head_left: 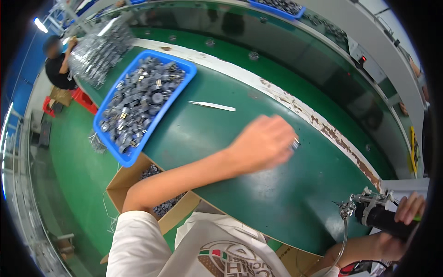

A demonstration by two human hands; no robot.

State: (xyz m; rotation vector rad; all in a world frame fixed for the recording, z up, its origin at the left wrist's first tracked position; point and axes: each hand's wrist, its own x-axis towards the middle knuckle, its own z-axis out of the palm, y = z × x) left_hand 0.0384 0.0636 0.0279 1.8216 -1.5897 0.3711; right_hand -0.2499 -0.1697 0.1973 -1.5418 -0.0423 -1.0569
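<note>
My left hand (265, 143) is raised over the middle of the green work table, blurred by motion, with its fingers curled closed. A small shiny metal part (295, 144) shows at the finger side of this hand; its exact kind is unclear. To the hand's upper left lie silver tweezers (213, 106) on the table. At the lower right, my right arm reaches to a black cylindrical device (385, 220) in a metal clamp. The curled fingers of my right hand (410, 208) rest over its far end, partly cut off by the dark rim.
A blue tray (161, 131) heaped with small grey parts stands at the table's left. Below it, a cardboard box (124, 180) holds more parts. A conveyor (281, 74) runs behind a worn white ledge (240, 74). Another person (60, 64) sits at the far left.
</note>
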